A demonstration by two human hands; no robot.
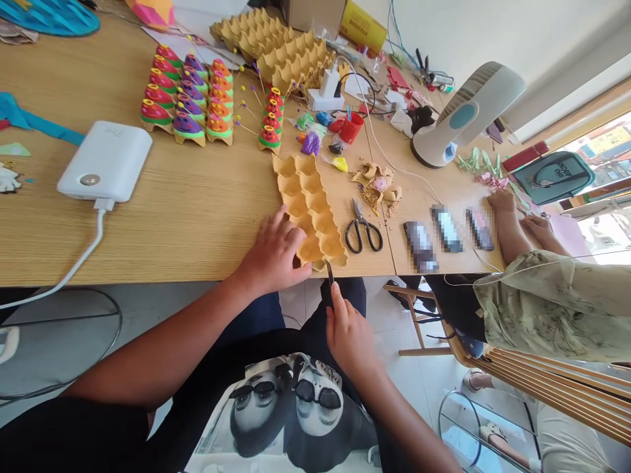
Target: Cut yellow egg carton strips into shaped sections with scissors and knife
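Observation:
A tan egg carton [306,190] with two rows of cups lies at the table's front edge. My left hand [279,253] holds its near left side, fingers bent over the edge and thumb at the near end. In my right hand [349,332] is a slim dark knife [330,270], its handle wrapped by the fingers. The blade points up and meets the carton's near end, close to the line between the rows. Black-handled scissors [363,231] lie just right of the carton, with torn carton pieces [377,182] beyond them.
Painted carton strips [190,98], uncut egg trays [276,49] and a red cup [351,127] stand farther back. A white power bank [106,161] sits left, its cable trailing off the table. Rightward are a white fan [468,112], phones [447,228] and another person's hands [539,226].

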